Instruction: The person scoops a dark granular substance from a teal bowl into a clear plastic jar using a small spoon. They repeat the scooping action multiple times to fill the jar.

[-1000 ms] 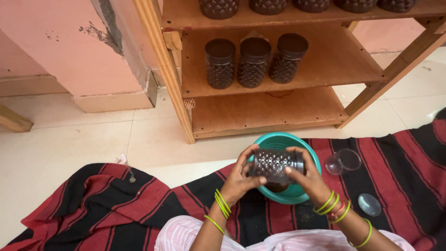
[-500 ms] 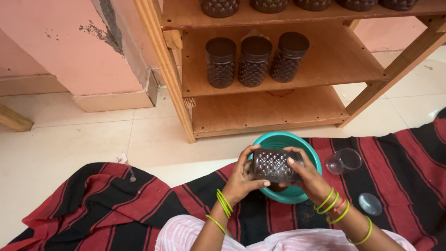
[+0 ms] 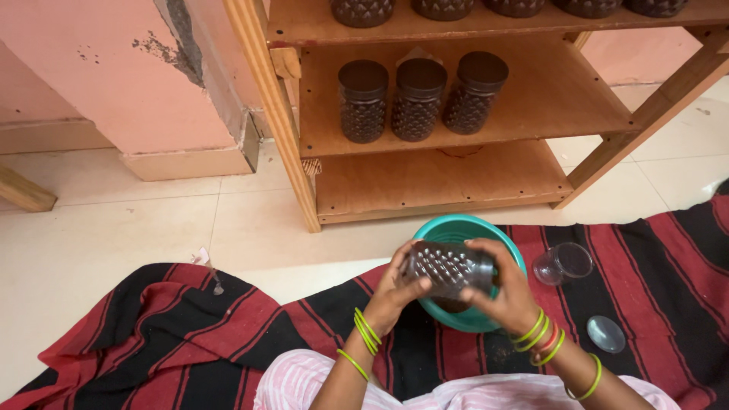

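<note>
Over the teal bowl [image 3: 507,250] — studded jar [image 3: 448,267] between both hands' fingers [image 3: 407,292].

A jar [image 3: 448,267] lies sideways between both hands over a basin [image 3: 507,254] on the blanket's [image 3: 190,334] far edge; empty jar [image 3: 560,263] and lid [image 3: 606,334] right; shelf [image 3: 456,175] behind.

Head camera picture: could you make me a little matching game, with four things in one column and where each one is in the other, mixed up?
Things:
1. dark studded jar
2. teal bowl
3. three lidded jars
4. clear lid

Places:
A. on the middle shelf of the wooden rack
B. flat on the striped cloth, far right
C. held sideways between left hand and right hand
D. on the cloth, under the held jar

Pairs: 1-C, 2-D, 3-A, 4-B
</note>
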